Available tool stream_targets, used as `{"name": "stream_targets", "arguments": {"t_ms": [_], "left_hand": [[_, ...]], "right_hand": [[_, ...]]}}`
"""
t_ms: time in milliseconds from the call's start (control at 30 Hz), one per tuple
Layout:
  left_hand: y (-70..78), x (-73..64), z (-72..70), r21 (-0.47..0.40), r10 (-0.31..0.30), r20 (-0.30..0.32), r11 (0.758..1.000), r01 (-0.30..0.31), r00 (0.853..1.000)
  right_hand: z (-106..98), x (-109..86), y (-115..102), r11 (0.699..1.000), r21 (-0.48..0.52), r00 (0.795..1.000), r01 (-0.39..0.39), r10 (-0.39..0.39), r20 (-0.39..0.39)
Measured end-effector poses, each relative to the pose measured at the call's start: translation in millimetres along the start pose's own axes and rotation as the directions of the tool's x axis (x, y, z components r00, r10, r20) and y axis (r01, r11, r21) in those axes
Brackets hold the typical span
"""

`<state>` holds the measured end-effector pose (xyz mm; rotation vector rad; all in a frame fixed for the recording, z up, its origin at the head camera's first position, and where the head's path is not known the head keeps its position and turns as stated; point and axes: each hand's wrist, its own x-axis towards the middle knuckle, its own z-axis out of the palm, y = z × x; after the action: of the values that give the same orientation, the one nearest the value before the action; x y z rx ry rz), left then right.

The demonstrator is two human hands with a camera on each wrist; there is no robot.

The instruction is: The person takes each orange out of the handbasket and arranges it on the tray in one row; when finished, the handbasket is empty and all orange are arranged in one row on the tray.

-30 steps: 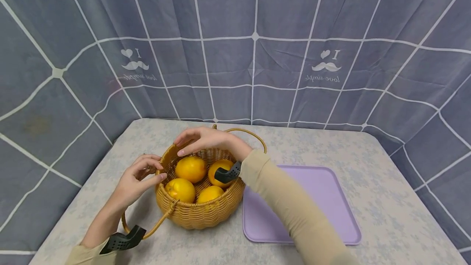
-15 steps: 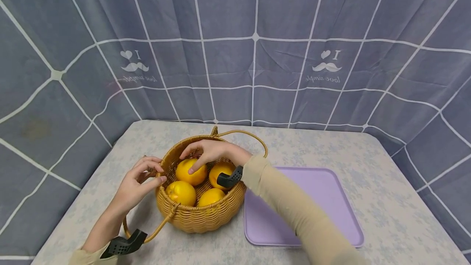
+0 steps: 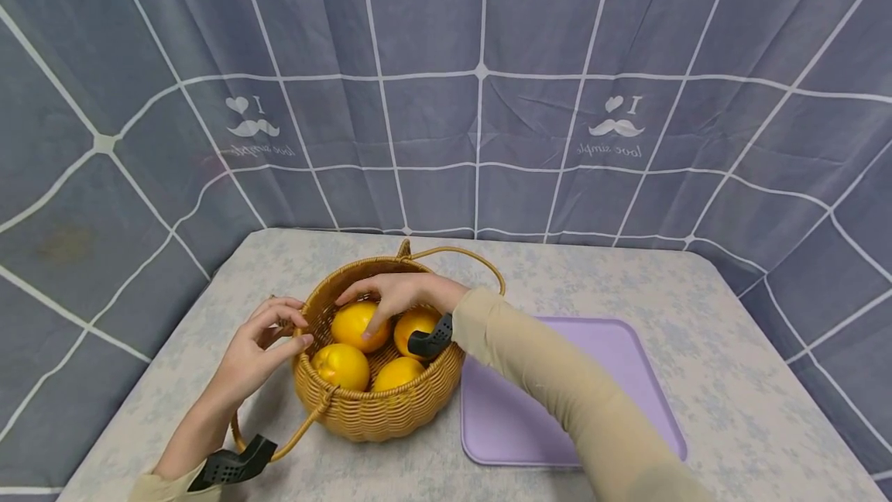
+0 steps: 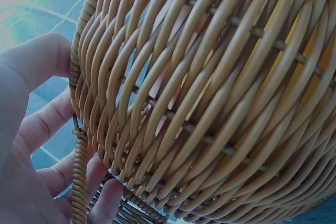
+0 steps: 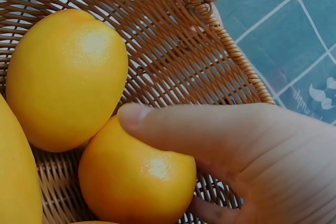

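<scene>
"I'm on the remote feed; what does the right hand point(image 3: 397, 297) have?"

"I see it gripping one yellow-orange fruit point(image 3: 348, 324), the thumb laid along its near side and the other fingers mostly hidden beyond it."

"Where is that fruit?"

"Inside the wicker basket point(image 3: 379, 413), toward the back left. From the right wrist I see it close up against a neighbour, but I can't tell whether it rests on the woven bottom."

"How many others do I have in there?"

"I count three more fruits point(image 3: 341, 368): front left, front right and back right."

"And the left hand point(image 3: 261, 343)?"

"It holds the basket's left rim, with thumb and fingers bent at the edge. My left-wrist view is nearly filled by the weave."

"What's around the basket?"

"Just to its right I have a lilac tray point(image 3: 502, 424), partly covered from my view by the tan right sleeve point(image 3: 557, 378). One looped handle point(image 3: 467, 250) leans out at the back. Everything stands on a pale floral tablecloth point(image 3: 753, 378), before a blue-grey checked curtain point(image 3: 432, 122)."
</scene>
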<state>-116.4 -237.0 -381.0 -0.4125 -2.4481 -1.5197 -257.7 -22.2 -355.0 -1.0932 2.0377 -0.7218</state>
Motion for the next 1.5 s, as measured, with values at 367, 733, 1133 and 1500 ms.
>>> {"name": "stream_targets", "arguments": {"t_ms": [367,733,1133,1500], "left_hand": [[-2.0,0.0,-0.4,-0.013,0.007,-0.006,1.000,-0.007,1.000],[-1.3,0.1,-0.2,-0.007,0.010,-0.008,1.000,-0.010,1.000],[-0.2,-0.4,0.5,0.002,0.012,-0.011,1.000,-0.012,1.000],[-0.8,-1.0,1.1,0.011,0.008,-0.014,1.000,-0.008,1.000]], "right_hand": [[1.0,0.4,0.8,0.990,-0.055,0.989,-0.127,0.131,0.070],[0.7,1.5,-1.0,0.974,-0.181,0.983,-0.138,0.157,0.098],[2.6,0.2,0.5,0.990,-0.045,0.980,-0.134,0.139,0.142],[3.3,-0.9,-0.3,0.988,-0.041,0.983,-0.146,0.150,0.109]]}}
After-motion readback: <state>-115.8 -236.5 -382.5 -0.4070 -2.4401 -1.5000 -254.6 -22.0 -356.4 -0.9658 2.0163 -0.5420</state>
